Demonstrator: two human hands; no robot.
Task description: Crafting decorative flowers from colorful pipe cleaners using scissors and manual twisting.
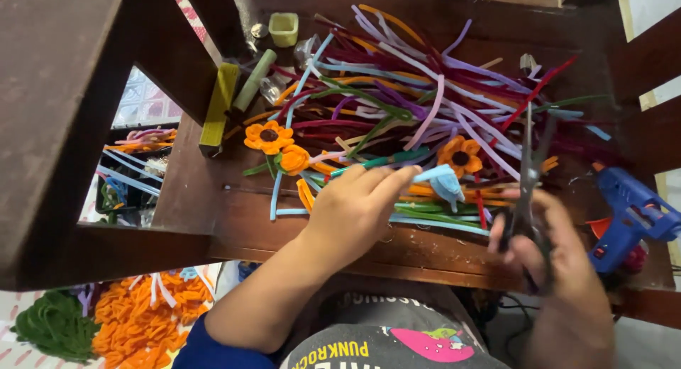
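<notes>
From my feed: three fuzzy orange pipe-cleaner flowers done beyond the left hand, its fingers pinching a light blue pipe-cleaner bud; right hand grips scissors, loose stems remain

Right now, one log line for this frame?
left hand: pinches light-blue pipe cleaner piece | right hand: holds scissors | wooden table: pipe cleaner pile, blue glue gun

I saw a blue glue gun at the table's right edge and a small yellow cup at its back. Two orange flowers lay beside a yellow-green stick.
</notes>
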